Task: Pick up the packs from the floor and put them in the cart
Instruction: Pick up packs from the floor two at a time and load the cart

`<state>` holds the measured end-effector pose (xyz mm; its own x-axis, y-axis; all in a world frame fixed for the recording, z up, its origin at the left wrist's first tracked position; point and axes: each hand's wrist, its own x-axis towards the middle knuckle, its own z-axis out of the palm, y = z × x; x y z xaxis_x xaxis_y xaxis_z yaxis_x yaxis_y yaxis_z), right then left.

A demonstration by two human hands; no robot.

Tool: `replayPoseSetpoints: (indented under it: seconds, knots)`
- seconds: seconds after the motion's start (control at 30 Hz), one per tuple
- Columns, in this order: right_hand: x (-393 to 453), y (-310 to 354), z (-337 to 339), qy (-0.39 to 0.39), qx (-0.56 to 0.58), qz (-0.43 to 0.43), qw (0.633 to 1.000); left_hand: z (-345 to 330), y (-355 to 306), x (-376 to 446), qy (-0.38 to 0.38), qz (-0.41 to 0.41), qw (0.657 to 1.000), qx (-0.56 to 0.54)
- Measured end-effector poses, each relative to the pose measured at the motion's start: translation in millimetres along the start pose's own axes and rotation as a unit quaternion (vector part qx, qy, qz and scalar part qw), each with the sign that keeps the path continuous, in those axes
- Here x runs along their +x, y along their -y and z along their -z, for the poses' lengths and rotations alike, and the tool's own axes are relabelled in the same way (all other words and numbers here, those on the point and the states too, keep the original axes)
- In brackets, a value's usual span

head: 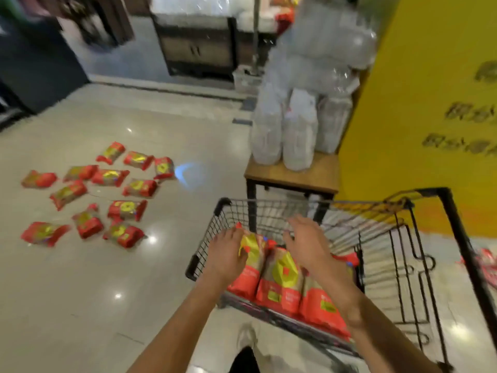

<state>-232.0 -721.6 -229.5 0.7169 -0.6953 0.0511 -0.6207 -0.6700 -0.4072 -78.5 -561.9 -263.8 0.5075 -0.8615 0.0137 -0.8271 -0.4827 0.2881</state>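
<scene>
left hand (pixel 228 255) — grip pinching a pack (pixel 251 262) inside the cart (pixel 269 211) | right hand (pixel 309 243) — grip wide, above packed row | remaining packs (pixel 86 195) on floor (pixel 80 292) (about a dozen, scattered)

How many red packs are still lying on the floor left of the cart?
12 red packs, all scattered in a loose cluster on the tiled floor left of the cart. More red at the far right edge may be further packs, too blurred to count.
</scene>
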Motion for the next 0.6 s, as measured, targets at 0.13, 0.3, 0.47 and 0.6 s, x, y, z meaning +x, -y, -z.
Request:
replayPoseSetpoints:
  seconds: [0.13,0.3,0.47,0.6]
  knots:
    - [25,86,13,-0.003,0.001,0.129,0.992,67,19,-13,-0.081,0.019,0.996,0.025]
    - [43,199,-4,0.018,0.028,0.239,0.971,125,88,-38,-0.159,0.049,0.985,0.033]
    - [60,323,-49,0.037,0.019,0.306,0.951,155,191,-76,-0.175,0.115,0.977,0.042]
    - [65,422,-94,0.043,0.034,0.339,0.939,183,292,-118,-0.165,0.189,0.966,0.060]
